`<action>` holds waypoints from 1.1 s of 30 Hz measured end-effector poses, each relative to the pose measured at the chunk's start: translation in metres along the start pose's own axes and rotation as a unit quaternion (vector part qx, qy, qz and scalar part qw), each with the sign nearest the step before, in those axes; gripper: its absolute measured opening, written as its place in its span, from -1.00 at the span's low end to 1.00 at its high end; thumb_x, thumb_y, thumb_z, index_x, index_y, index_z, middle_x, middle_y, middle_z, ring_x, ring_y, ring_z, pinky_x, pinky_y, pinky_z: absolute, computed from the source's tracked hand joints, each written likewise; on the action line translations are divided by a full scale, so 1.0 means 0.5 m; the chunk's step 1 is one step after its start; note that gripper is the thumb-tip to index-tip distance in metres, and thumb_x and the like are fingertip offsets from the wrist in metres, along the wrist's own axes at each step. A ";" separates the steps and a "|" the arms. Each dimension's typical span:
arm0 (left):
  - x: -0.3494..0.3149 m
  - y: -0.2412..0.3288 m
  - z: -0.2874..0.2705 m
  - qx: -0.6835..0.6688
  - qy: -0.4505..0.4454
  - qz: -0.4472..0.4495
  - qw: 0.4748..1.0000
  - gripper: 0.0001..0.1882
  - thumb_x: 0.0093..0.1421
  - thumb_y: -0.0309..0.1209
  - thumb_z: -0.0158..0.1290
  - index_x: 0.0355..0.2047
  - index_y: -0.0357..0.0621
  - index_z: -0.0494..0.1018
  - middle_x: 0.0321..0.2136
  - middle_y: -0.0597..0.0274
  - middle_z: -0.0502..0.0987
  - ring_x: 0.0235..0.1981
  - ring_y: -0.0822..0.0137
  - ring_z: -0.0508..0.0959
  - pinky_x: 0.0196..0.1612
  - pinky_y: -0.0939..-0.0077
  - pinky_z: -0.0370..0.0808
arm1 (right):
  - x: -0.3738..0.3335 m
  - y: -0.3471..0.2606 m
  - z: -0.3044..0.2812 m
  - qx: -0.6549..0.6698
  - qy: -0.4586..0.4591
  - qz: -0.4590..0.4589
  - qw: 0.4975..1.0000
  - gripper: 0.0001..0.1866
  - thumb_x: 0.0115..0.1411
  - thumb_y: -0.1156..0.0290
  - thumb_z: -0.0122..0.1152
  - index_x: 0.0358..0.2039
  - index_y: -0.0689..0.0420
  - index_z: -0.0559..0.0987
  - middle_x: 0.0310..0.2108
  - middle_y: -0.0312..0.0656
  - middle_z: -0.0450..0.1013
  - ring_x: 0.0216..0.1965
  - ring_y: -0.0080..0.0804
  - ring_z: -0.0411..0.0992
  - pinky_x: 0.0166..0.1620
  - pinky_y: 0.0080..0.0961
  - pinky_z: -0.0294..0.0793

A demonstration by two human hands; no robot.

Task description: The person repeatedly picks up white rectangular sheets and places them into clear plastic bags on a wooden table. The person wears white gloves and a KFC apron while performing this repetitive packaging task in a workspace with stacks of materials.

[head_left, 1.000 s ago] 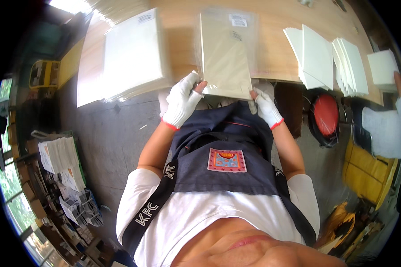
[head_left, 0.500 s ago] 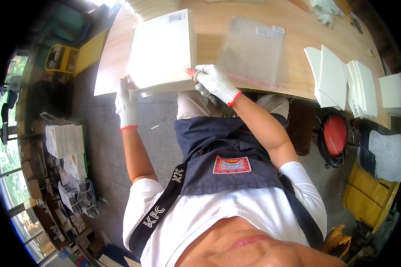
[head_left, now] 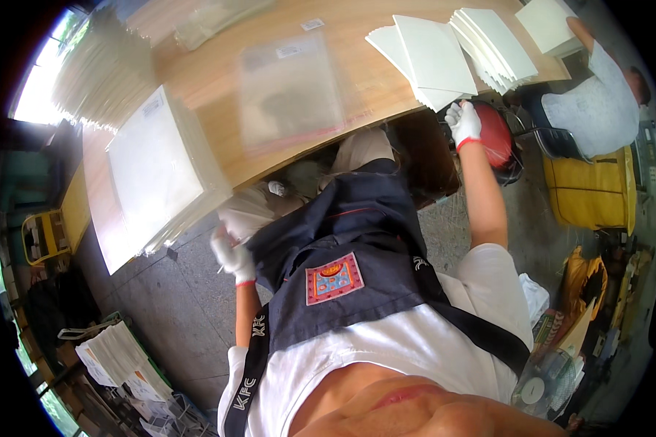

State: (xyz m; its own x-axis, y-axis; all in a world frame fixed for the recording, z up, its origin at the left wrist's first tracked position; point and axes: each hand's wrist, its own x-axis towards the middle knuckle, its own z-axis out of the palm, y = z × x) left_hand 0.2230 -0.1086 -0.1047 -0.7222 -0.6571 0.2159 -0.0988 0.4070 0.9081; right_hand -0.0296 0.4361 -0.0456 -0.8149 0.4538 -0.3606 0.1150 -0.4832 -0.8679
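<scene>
the white boards [head_left: 436,57] lie fanned on the table [head_left: 197,76], long axis running from far left to near right, near end at the right hand [head_left: 465,122]; whether this or the left hand [head_left: 232,256] clamps something, i cannot tell.

On your right you have a round red seat [head_left: 497,138], a co-worker in a pale shirt [head_left: 592,115] and a boxy yellow bag [head_left: 590,188], while a yellow panel [head_left: 76,218] and stacked white papers [head_left: 120,349] flank the grey floor [head_left: 171,306] on your left.
</scene>
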 end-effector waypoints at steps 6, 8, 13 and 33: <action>0.083 0.191 0.169 0.095 -0.161 0.374 0.908 -0.70 0.02 -0.59 0.08 -0.19 -0.17 0.48 -0.16 0.07 0.49 -0.11 0.03 0.47 -0.02 0.28 0.39 | 0.164 -0.040 -0.091 0.001 -0.014 0.028 0.999 -0.76 0.30 0.19 -0.05 -0.14 0.05 0.39 -0.51 -0.18 0.35 -0.63 -0.44 0.30 -0.67 -0.59 0.28; 0.121 0.241 0.212 0.141 -0.224 0.360 0.894 -0.71 0.04 -0.55 0.09 -0.18 -0.13 0.47 -0.15 0.09 0.49 -0.09 0.03 0.46 -0.02 0.27 0.39 | 0.168 -0.060 -0.076 -0.029 -0.010 -0.004 1.000 -0.82 0.25 0.28 0.08 -0.23 0.10 0.44 -0.61 -0.24 0.31 -0.73 -0.53 0.21 -0.71 -0.63 0.20; 0.169 0.322 0.343 0.203 -0.296 0.326 0.875 -0.79 0.11 -0.32 0.06 -0.23 -0.05 0.46 -0.27 0.13 0.52 -0.13 0.08 0.48 -0.08 0.24 0.43 | 0.155 -0.075 0.019 -0.013 0.050 -0.071 0.996 -0.73 0.15 0.26 0.19 -0.22 0.14 0.43 -0.56 -0.21 0.40 -0.68 -0.45 0.38 -0.65 -0.60 0.39; 0.253 0.292 0.456 0.299 -0.257 0.334 0.856 -0.82 0.06 -0.43 -0.03 -0.35 0.12 0.52 -0.30 0.27 0.51 -0.38 0.16 0.56 -0.38 0.28 0.48 | -0.237 0.053 -0.035 -0.020 -0.243 0.246 0.938 -0.60 0.18 0.33 -0.01 -0.05 0.34 0.41 -0.19 -0.03 0.49 -0.32 -0.36 0.53 -0.31 -0.53 0.55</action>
State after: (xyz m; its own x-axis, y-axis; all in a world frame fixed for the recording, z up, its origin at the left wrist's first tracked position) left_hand -0.0388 0.0123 -0.0266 -0.9453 0.1520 0.2887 0.2314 0.9360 0.2652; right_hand 0.0799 0.3826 -0.0321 -0.8190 -0.2171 -0.5311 0.5588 -0.5117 -0.6527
